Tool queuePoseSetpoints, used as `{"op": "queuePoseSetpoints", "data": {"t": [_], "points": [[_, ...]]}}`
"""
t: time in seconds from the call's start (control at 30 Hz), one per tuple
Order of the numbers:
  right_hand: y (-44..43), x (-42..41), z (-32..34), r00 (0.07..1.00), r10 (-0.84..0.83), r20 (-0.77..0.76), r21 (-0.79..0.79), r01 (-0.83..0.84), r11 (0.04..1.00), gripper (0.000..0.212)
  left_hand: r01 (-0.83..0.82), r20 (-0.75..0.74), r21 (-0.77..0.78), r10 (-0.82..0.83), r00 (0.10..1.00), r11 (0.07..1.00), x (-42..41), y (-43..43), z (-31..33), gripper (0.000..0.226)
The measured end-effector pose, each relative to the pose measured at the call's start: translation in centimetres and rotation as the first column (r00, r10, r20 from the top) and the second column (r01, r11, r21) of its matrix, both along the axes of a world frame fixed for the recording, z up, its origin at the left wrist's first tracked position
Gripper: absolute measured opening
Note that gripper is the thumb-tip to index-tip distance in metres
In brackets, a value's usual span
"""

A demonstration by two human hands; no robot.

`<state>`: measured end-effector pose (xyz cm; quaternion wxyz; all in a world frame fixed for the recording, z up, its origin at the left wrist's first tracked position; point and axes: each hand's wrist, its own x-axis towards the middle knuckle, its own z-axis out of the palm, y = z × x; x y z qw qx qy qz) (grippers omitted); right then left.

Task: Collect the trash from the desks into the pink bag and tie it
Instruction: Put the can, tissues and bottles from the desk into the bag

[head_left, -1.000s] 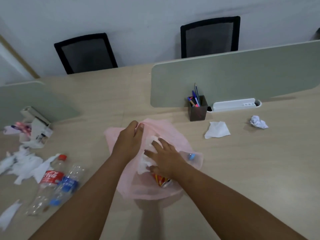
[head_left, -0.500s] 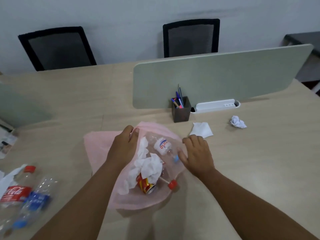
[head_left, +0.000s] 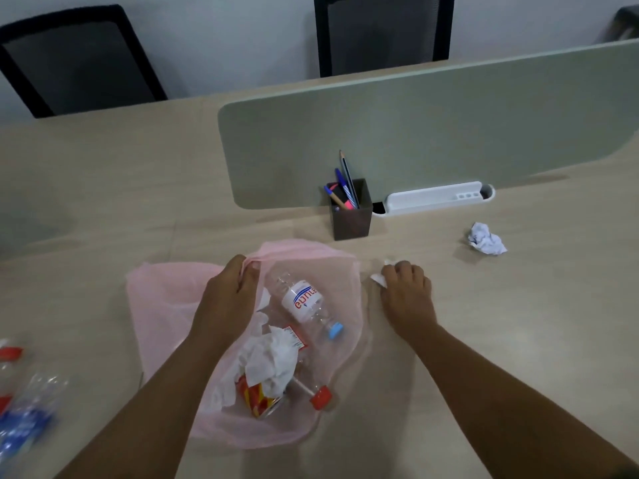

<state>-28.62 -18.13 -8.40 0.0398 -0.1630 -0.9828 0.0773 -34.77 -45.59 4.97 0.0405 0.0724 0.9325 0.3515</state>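
Note:
The pink bag (head_left: 162, 305) lies open on the desk in front of me. My left hand (head_left: 228, 299) grips its upper rim and holds the mouth apart. Inside lie a clear bottle with a blue cap (head_left: 304, 305), crumpled white tissue (head_left: 269, 364), a red and yellow can (head_left: 257, 397) and a red-capped bottle (head_left: 320, 397). Just right of the bag, my right hand (head_left: 406, 292) is closed over a white tissue (head_left: 378, 279) on the desk; only its edge shows. A crumpled paper ball (head_left: 485, 239) lies farther right.
A brown pen holder (head_left: 352, 216) and a white tray (head_left: 435, 198) stand against the green divider (head_left: 415, 133). Plastic bottles (head_left: 24, 402) lie at the left edge, blurred. Two black chairs (head_left: 383, 32) stand behind the desk.
My right hand left the bag, moved right and closed on the white tissue beside it. The view turned right, so the left-side trash slid out of sight. My left hand kept the rim.

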Motion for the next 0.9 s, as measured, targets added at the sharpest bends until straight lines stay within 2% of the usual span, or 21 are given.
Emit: {"op": "queuePoseSetpoints", "data": {"t": [0.07, 0.17, 0.23, 0.3, 0.4, 0.57, 0.67, 0.77, 0.83, 0.9], "points": [[-0.4, 1.7, -0.1, 0.994, -0.012, -0.112, 0.041, 0.016, 0.999, 0.017, 0.001, 0.005, -0.001, -0.001, 1.000, 1.000, 0.0, -0.2, 0.3, 0.032], [-2.5, 3.7, 1.3, 0.954, 0.019, -0.299, -0.104, -0.052, 0.993, 0.022, 0.008, 0.012, 0.012, -0.009, 1.000, 1.000, 0.1, -0.6, 1.1, 0.035], [-5.7, 4.5, 3.4, 0.894, 0.151, -0.422, -0.156, -0.236, 0.959, 0.023, 0.007, 0.025, 0.022, -0.008, 1.000, 1.000, 0.2, -1.2, 1.8, 0.039], [-9.9, 4.6, 5.6, 0.814, 0.321, -0.485, -0.129, -0.429, 0.894, 0.021, 0.005, 0.033, 0.020, -0.006, 0.999, 1.000, 0.4, -2.1, 2.7, 0.040], [-15.5, 3.3, 7.9, 0.815, 0.454, -0.359, -0.105, -0.519, 0.848, 0.027, 0.009, 0.025, 0.017, -0.010, 1.000, 1.000, 0.9, -3.7, 4.3, 0.039], [-18.5, 1.8, 9.6, 0.871, 0.473, -0.132, -0.363, -0.486, 0.795, 0.060, 0.000, -0.018, 0.029, 0.001, 1.000, 1.000, 1.4, -6.0, 6.2, 0.034], [-17.0, 2.5, 10.3, 0.861, 0.490, -0.140, -0.326, -0.507, 0.798, 0.066, 0.010, -0.018, 0.037, -0.010, 1.000, 0.999, 1.6, -6.3, 6.2, 0.036], [-14.1, 3.5, 11.0, 0.851, 0.479, -0.217, -0.161, -0.515, 0.842, 0.057, 0.047, -0.023, 0.042, -0.046, 0.999, 0.998, 1.5, -5.1, 5.3, 0.038], [-11.3, 4.1, 10.6, 0.872, 0.379, -0.308, -0.079, -0.421, 0.904, 0.048, 0.077, -0.032, 0.046, -0.075, 0.997, 0.996, 1.3, -3.7, 4.5, 0.036], [-7.6, 4.5, 9.8, 0.921, 0.233, -0.311, -0.069, -0.266, 0.962, 0.049, 0.101, -0.035, 0.045, -0.100, 0.994, 0.994, 0.9, -1.9, 3.7, 0.036]]}}
